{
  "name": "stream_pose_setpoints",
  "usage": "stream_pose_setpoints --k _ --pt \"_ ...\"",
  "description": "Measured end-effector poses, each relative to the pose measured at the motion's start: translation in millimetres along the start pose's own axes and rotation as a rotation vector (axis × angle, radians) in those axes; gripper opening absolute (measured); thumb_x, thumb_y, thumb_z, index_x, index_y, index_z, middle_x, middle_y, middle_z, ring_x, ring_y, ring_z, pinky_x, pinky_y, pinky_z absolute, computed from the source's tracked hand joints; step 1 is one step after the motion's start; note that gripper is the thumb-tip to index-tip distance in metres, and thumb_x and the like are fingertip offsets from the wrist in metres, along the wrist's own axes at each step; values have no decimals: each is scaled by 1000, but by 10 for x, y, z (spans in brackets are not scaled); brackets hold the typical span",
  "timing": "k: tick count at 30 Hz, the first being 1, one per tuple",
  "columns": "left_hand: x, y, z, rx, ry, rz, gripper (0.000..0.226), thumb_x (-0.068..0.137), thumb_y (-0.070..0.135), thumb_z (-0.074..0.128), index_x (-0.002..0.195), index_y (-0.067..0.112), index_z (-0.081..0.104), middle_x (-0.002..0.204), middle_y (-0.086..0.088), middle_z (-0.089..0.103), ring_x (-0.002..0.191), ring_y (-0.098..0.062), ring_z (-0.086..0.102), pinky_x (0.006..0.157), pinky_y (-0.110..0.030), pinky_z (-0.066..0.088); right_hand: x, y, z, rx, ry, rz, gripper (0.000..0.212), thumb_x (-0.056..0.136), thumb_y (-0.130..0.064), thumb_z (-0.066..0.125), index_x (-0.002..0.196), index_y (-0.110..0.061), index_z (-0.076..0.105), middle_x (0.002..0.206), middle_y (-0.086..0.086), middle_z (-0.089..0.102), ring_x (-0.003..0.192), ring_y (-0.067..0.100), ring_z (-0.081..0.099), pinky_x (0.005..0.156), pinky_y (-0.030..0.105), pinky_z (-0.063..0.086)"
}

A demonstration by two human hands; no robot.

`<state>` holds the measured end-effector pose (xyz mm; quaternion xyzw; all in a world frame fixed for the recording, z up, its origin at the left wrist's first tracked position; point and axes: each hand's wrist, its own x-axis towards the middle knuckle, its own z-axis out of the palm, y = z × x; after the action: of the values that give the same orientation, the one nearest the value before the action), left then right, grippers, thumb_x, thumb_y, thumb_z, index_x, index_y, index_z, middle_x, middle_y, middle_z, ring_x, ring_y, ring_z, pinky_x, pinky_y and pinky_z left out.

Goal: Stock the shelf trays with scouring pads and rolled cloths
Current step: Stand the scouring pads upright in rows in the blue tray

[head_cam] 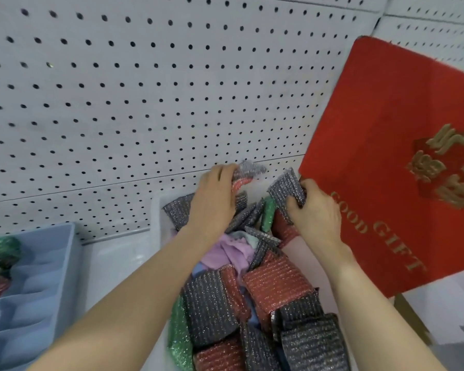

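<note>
Above the white plastic tray [156, 210], the left hand [212, 199] pinches a grey-and-red scouring pad [248, 172]. The right hand [316, 212] grips a grey scouring pad [287, 187].

Head-worn view, close, downward onto shelf tray [156, 210]

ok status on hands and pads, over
Left hand gripping a grey-red pad. Right hand gripping a grey pad. White tray heaped with pads. Red mat leaning beside right hand.

White pegboard back panel [145, 89]. Red doormat [373, 116], gold "GOOD GIFT" lettering, leans against it, right side.
</note>
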<state>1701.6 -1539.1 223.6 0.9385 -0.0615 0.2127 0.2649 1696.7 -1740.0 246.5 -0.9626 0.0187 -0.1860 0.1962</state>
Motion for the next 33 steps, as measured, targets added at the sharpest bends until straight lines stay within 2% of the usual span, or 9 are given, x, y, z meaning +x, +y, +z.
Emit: stream_pose_setpoints --k 3,5,8,12,15,17,23,29,33 --pt "-81 -24 177 27 -242 -83 77 77 7 73 142 24 37 151 -4 30 140 -28 32 111 -36 37 -11 32 40 34 -8 27 33 92 -35 57 119 -19 51 75 8 66 70 33 67 65 38 51" --pt "-139 2 250 -1 -280 -101 86 70 14 82 141 29 36 153 -1 22 145 -28 21 111 -40 37 -27 48 56 49 -9 37 32 91 -36 57 118 -20 51 73 6 66 68 32 66 66 41 54" --pt "-227 49 330 24 -285 -70 89 69 7 81 140 33 34 154 -2 19 142 -30 26 105 -40 46 -50 84 63 51 8 34 33 91 -37 59 118 -19 53 74 5 67 68 31 66 68 42 55" --pt "-262 23 421 48 -272 -63 90 71 -7 71 140 37 33 152 -4 22 127 -30 44 98 -38 52 -69 85 77 64 -15 58 37 91 -37 59 122 -19 53 75 4 67 68 29 67 71 41 55" --pt "-209 -3 372 9 -311 -74 94 67 -11 71 139 37 34 145 -7 29 90 -19 59 73 -26 57 -96 49 81 53 -49 54 36 90 -37 59 121 -18 54 78 6 68 71 30 67 72 39 54" --pt "-196 -9 286 -63 -348 -81 90 67 -13 68 137 35 39 138 -5 33 79 -14 58 63 -18 52 -119 23 57 60 -51 63 34 91 -36 59 119 -18 54 80 7 69 74 30 66 70 37 50" --pt "-300 -73 -60 -158 -306 -113 78 73 -10 66 135 33 47 132 -2 42 105 -14 54 82 -15 45 -244 -143 -70 127 21 38 33 92 -35 59 119 -16 56 89 9 70 81 33 66 72 37 48" --pt "-303 -282 -408 -109 -231 -237 48 83 25 69 128 25 52 110 -2 64 87 -15 59 75 -29 47 -312 -144 -170 126 100 55 36 93 -36 57 122 -16 54 89 9 70 76 31 65 66 35 46" --pt "-424 -276 -287 9 -198 -198 53 92 29 62 141 24 41 127 -4 55 83 -9 54 73 -23 45 -324 -112 -137 93 78 67 38 93 -36 57 125 -16 53 89 9 71 76 31 67 68 36 49"
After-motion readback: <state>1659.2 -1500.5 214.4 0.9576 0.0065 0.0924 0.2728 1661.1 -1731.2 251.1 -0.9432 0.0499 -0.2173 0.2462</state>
